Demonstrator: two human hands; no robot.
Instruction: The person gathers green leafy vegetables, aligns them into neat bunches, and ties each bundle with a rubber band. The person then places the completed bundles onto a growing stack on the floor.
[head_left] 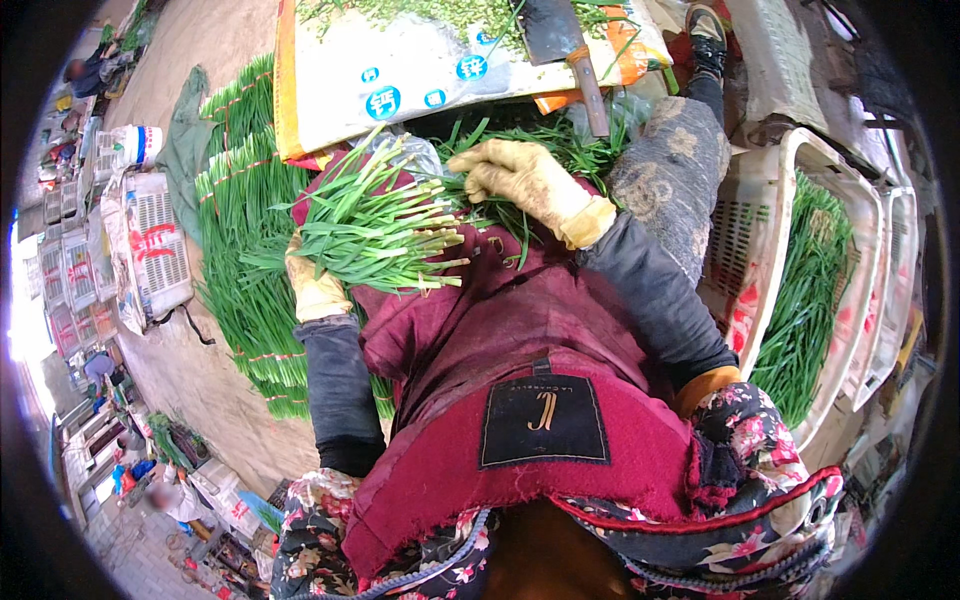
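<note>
My left hand, in a pale yellow work glove, grips a bunch of green chives from beneath and the left side. Their pale cut stem ends point right, and the leaves cover most of my fingers. My right hand, also gloved, is just right of the bunch, above my lap. Its fingers are loosely bent and apart, with nothing visible held in them. Below and behind it lie loose chives on my lap, beside a piece of clear plastic. A dark red apron covers my front.
Ahead is a board covered with white and orange sacking, bearing plant trimmings and a cleaver whose handle overhangs the near edge. Tied chive bundles line the floor at left. White crates with chives stand right; other people work far left.
</note>
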